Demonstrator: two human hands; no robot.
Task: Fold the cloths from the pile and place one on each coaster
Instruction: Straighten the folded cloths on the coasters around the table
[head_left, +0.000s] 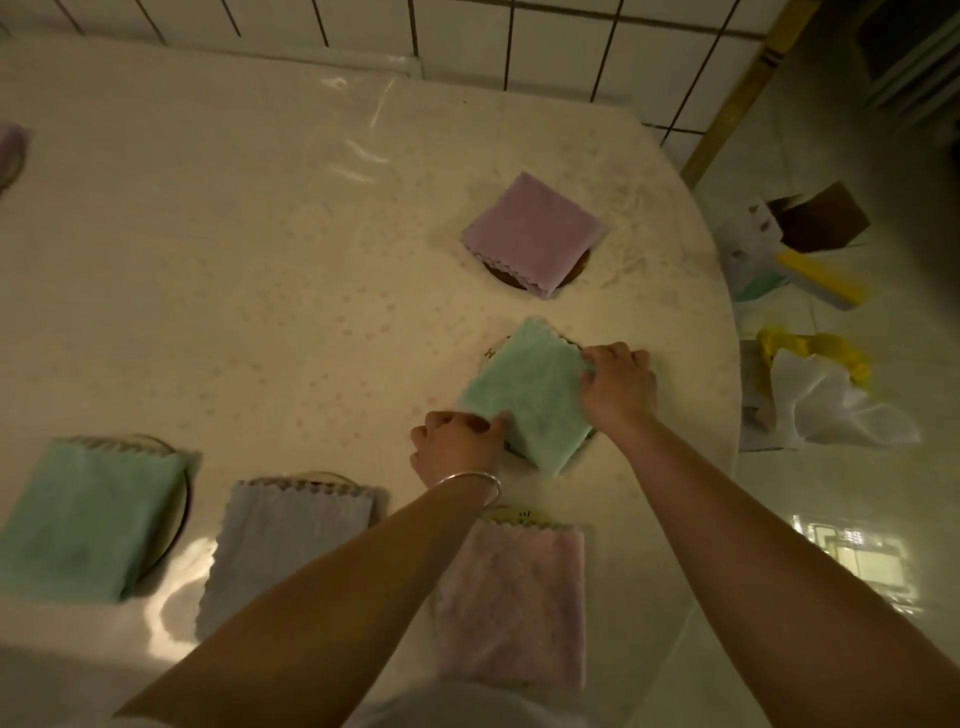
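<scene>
A folded green cloth (530, 392) lies on a round coaster (493, 352) near the table's right edge. My left hand (454, 447) pinches its near-left corner and my right hand (618, 387) grips its right edge. Beyond it a folded purple cloth (532, 234) covers a dark coaster (506, 275). Along the near side lie a green cloth (83, 519), a grey cloth (283, 551) and a pink cloth (514, 603), each over a coaster. No cloth pile is in view.
The round table (260, 260) has a glossy cream cover and meets a white tiled wall (519, 41) at the back. Boxes and plastic bags (821, 395) sit on the floor to the right. Another cloth edge (10, 150) shows at far left.
</scene>
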